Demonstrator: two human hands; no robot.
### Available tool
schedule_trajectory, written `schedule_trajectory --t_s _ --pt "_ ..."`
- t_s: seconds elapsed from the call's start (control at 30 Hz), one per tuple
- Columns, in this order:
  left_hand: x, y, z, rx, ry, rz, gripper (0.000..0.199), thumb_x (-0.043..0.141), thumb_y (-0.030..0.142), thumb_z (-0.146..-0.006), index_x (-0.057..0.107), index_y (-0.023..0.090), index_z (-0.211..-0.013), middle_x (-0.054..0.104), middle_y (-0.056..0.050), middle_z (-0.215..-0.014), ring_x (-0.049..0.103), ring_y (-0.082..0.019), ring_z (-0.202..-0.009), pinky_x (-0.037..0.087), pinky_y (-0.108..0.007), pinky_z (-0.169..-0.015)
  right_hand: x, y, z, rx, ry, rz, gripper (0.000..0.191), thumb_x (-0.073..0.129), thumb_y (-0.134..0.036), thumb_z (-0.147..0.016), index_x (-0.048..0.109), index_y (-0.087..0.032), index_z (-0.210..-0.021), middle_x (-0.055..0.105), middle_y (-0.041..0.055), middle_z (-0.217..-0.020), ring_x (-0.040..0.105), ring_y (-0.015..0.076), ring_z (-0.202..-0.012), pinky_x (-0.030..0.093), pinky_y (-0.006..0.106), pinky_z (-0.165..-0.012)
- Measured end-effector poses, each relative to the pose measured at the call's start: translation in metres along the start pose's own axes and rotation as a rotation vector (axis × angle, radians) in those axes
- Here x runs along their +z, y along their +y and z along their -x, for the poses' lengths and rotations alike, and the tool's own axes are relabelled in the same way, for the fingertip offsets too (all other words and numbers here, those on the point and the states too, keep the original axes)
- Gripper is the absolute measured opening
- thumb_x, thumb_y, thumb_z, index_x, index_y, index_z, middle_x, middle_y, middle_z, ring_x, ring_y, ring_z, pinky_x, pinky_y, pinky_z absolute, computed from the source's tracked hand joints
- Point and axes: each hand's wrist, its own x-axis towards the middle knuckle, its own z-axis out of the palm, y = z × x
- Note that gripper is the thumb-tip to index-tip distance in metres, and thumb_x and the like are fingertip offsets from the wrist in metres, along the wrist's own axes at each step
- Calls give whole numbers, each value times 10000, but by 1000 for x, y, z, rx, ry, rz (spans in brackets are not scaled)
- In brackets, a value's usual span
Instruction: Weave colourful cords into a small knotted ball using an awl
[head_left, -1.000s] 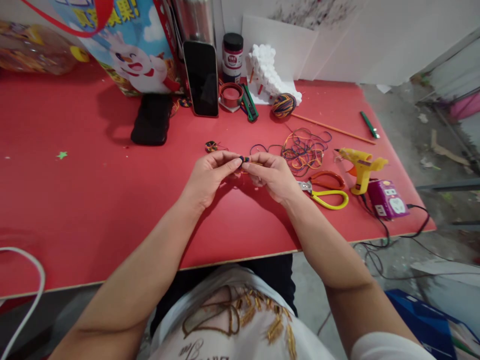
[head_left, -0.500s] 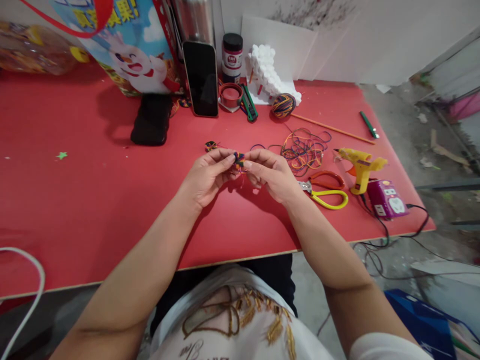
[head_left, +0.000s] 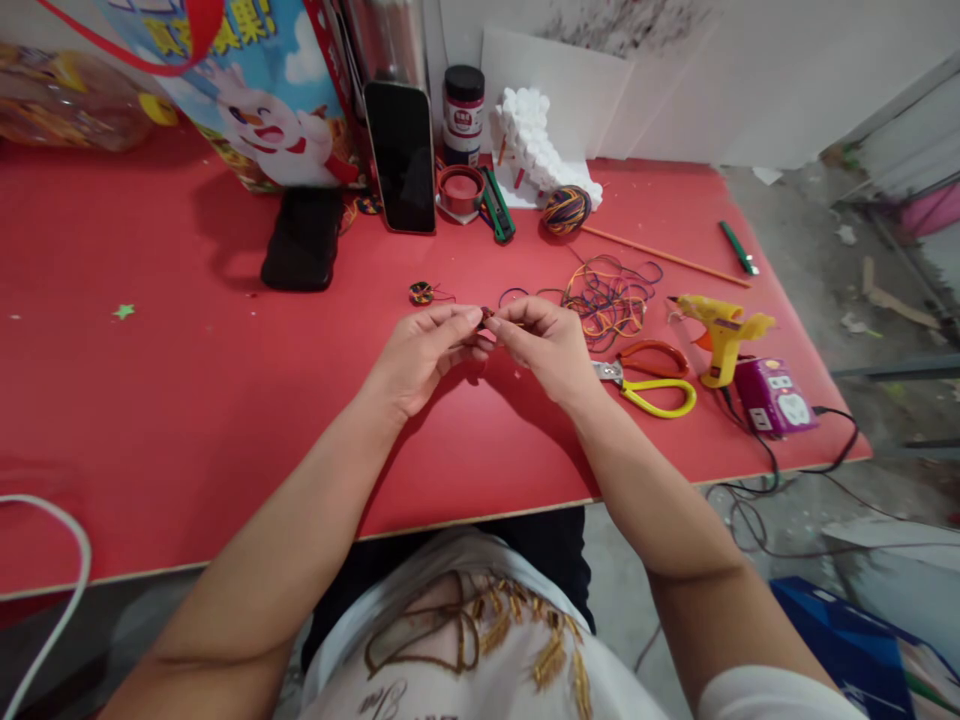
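Observation:
A small dark, multicoloured yarn piece [head_left: 486, 316] sits pinched between my two hands, mostly hidden by the fingertips. My left hand [head_left: 435, 352] grips it from the left with thumb and forefinger. From the other side, my right hand [head_left: 541, 345] closes thumb and fingers on it or on its thread; which one I cannot tell. Just beyond the hands, a round yarn piece [head_left: 421, 293] with a loose thread end lies on the red table [head_left: 225, 430]. Right of my right hand is a tangle of multicoloured yarn [head_left: 611, 300], with scissors [head_left: 652, 385] with red and yellow handles below it.
A yellow glue gun [head_left: 720, 335] and purple power socket [head_left: 776, 398] stand at the right, their cables hanging over the edge. Behind are a yarn ball [head_left: 567, 210], an orange stick [head_left: 667, 255], a green cutter [head_left: 498, 206], a tape roll [head_left: 460, 192] and an upright phone [head_left: 401, 158].
The yarn piece has been turned in my fingers, so less of it shows. My left hand has shifted slightly right, nearer my right hand, uncovering the thread of the round piece.

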Motion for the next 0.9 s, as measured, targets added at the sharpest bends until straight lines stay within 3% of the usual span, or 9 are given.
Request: schedule_trajectory --t_s 0.1,0.37,0.6,0.9 --pt "-1 -1 0 3 -2 -39 234 937 312 -751 847 161 -905 802 -64 -840 730 -144 -721 617 -270 -714 0 0 1 -11 7 15 381 915 -518 -798 751 -174 -790 628 -38 -627 430 62 -512 309 228 -467" --pt "-7 -2 -3 -3 -1 -18 227 856 375 -856 826 151 -829 757 -78 -729 664 -141 -573 553 -255 -536 0 3 0 48 18 -66 449 908 -607 -794 744 -190 -821 552 -64 -537 382 64 -414 254 238 -388" --pt "-5 1 -2 -31 40 -67 254 853 387 -843 804 142 -799 747 -71 -717 647 -126 -561 536 -236 -528 1 1 -1 36 24 -109 486 926 -614 -766 704 -183 -777 554 -69 -557 375 46 -425 247 218 -392" --pt "-7 -3 -3 54 31 -193 244 842 425 -845 802 200 -760 742 -35 -676 652 -135 -557 543 -247 -543 0 -1 -2 44 46 -152 489 942 -606 -757 685 -189 -757 543 -70 -565 359 48 -437 228 223 -408"
